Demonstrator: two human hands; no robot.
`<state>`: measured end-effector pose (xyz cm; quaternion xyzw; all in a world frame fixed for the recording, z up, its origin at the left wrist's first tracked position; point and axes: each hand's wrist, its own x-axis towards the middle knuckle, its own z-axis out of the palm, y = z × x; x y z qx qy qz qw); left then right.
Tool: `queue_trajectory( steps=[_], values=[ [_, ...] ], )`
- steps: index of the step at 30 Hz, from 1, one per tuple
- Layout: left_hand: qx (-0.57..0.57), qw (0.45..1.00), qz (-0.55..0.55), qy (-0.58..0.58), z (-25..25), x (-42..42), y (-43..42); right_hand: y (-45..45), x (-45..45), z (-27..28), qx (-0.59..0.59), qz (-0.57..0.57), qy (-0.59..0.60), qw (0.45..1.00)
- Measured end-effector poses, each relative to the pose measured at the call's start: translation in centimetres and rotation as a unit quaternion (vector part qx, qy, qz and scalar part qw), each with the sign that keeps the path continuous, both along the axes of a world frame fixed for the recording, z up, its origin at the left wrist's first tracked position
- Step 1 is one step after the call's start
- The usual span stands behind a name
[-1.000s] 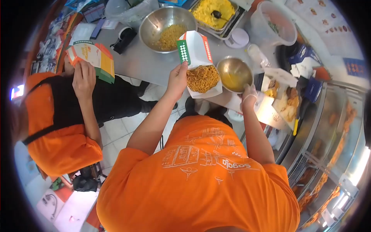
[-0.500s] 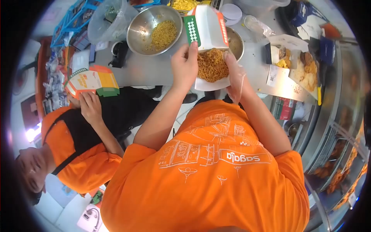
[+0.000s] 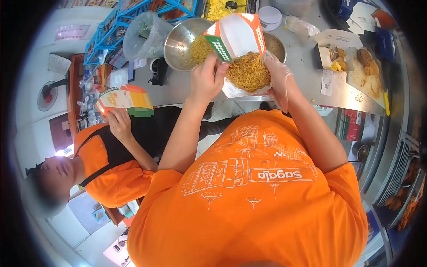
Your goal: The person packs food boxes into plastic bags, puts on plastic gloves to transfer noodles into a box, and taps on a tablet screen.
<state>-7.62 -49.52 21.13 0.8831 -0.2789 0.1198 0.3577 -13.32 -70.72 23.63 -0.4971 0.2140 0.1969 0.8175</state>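
Observation:
Between my hands is a paper takeaway box (image 3: pixel 240 38) with green and orange printed sides, its lid flap raised. Brown noodles (image 3: pixel 250 73) fill it. My left hand (image 3: pixel 209 78) grips the box's left side, thumb along the edge. A clear plastic glove covers my right hand (image 3: pixel 279 80), which is closed around the right side. Behind the box stand a metal bowl (image 3: pixel 175 46) with plain noodles (image 3: pixel 201 50) and a second metal bowl (image 3: pixel 275 46), partly hidden by the box.
To my left, a co-worker's hand (image 3: pixel 119 122) holds a printed carton (image 3: pixel 129 101). On the steel counter (image 3: pixel 302 84) are an open food box (image 3: pixel 342 40), a receipt (image 3: pixel 327 82), a tray of fried food (image 3: pixel 364 71) and a yellow-handled utensil (image 3: pixel 386 102). A yellow-food tray (image 3: pixel 218 10) stands at the back.
The view has shifted, so surroundings appear further right. The noodle box has tilted, its raised flap leaning left. Both my hands keep hold of it. The co-worker's head has turned.

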Motion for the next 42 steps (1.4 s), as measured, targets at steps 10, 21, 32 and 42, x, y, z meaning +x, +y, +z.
queue_trajectory(
  steps=[10, 21, 32, 42],
  values=[
    [0.087, 0.985, -0.022, -0.148, 0.1, -0.2, 1.4, -1.0, -0.8, 0.4, 0.089, 0.007, 0.030, 0.996],
    [-0.272, 0.706, 0.169, 0.632, -11.7, -0.1, -2.9, -7.8, -6.5, -3.4, 0.026, -0.212, 0.010, 0.977],
    [-0.345, 0.687, 0.120, 0.629, -15.1, 5.3, -10.7, -9.1, -15.8, -7.4, -0.098, -0.272, 0.185, 0.939],
    [-0.395, 0.528, -0.391, 0.642, 10.4, -6.5, -13.7, -2.7, -4.8, -19.4, -0.304, 0.002, 0.033, 0.952]
  ],
)
